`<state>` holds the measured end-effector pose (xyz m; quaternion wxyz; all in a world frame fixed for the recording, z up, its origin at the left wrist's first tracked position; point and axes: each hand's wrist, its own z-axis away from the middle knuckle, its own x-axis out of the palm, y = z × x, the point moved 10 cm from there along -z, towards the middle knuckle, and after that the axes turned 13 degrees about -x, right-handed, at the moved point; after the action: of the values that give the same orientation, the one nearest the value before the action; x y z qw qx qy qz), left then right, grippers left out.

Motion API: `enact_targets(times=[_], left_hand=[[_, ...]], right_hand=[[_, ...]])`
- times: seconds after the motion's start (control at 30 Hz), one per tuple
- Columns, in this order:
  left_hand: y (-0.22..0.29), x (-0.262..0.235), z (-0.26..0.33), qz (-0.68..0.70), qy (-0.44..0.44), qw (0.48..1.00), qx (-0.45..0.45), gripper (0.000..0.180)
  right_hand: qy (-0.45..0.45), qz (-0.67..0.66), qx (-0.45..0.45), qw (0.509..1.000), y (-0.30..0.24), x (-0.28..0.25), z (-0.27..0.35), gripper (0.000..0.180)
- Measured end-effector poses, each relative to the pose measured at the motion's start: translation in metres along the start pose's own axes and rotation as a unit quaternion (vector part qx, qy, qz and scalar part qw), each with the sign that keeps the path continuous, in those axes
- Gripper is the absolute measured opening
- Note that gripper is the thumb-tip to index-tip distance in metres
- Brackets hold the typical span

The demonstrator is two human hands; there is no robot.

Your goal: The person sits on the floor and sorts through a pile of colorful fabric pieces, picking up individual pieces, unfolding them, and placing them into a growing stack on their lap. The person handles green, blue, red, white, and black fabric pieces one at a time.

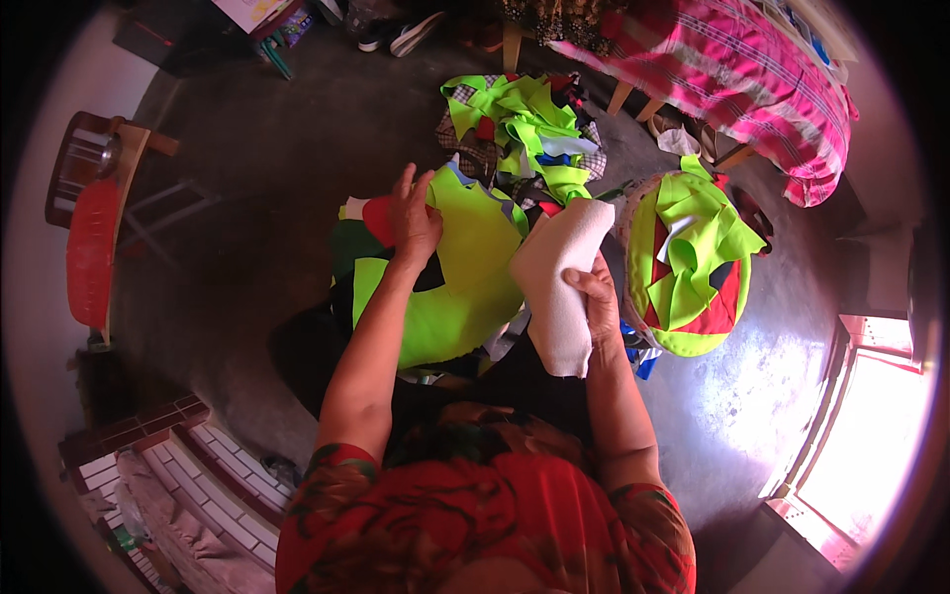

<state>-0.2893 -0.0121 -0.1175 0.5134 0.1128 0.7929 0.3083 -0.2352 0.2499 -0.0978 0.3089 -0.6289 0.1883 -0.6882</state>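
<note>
My right hand (600,302) grips a folded off-white piece of cloth (561,282), its thumb lying across the front. The cloth hangs upright in front of me, to the right of the pile on my lap. My left hand (414,223) is raised over that pile with fingers stretched and apart, and holds nothing I can see. Below it spread neon yellow-green fabric pieces (460,312), with a red piece (378,220) and dark ones at their left side. What lies under these pieces is hidden.
Beyond my lap a heap of mixed fabric scraps (524,124) lies on the dark floor (287,129). At right stands a round basket (633,238) topped with green and red cloth. A pink plaid cover (712,89) drapes furniture at upper right. A red basin (92,252) sits at left.
</note>
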Motion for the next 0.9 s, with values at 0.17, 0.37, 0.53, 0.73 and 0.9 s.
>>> enact_targets(times=[0.17, 0.37, 0.53, 0.73, 0.9], left_hand=[[0.057, -0.039, 0.033, 0.135, -0.014, 0.99, 0.024, 0.057], [0.093, -0.015, 0.106, 0.564, -0.315, 0.728, -0.229, 0.062], [0.045, 0.006, 0.118, 0.582, -0.271, 0.703, -0.306, 0.065], [-0.025, 0.035, 0.149, 0.525, -0.284, 0.712, -0.37, 0.043], [-0.011, 0.019, 0.132, 0.497, -0.251, 0.777, -0.294, 0.039]], right_hand=[[-0.014, 0.008, 0.0, 1.0, 0.0, 0.01, 0.0, 0.051], [-0.166, -0.024, 0.062, 0.984, 0.025, 0.04, 0.009, 0.062], [-0.217, 0.093, 0.112, 0.965, 0.051, 0.041, 0.015, 0.069], [-0.131, 0.026, 0.109, 0.985, 0.05, 0.016, 0.001, 0.056], [-0.143, 0.02, 0.105, 0.984, 0.051, 0.007, 0.001, 0.053]])
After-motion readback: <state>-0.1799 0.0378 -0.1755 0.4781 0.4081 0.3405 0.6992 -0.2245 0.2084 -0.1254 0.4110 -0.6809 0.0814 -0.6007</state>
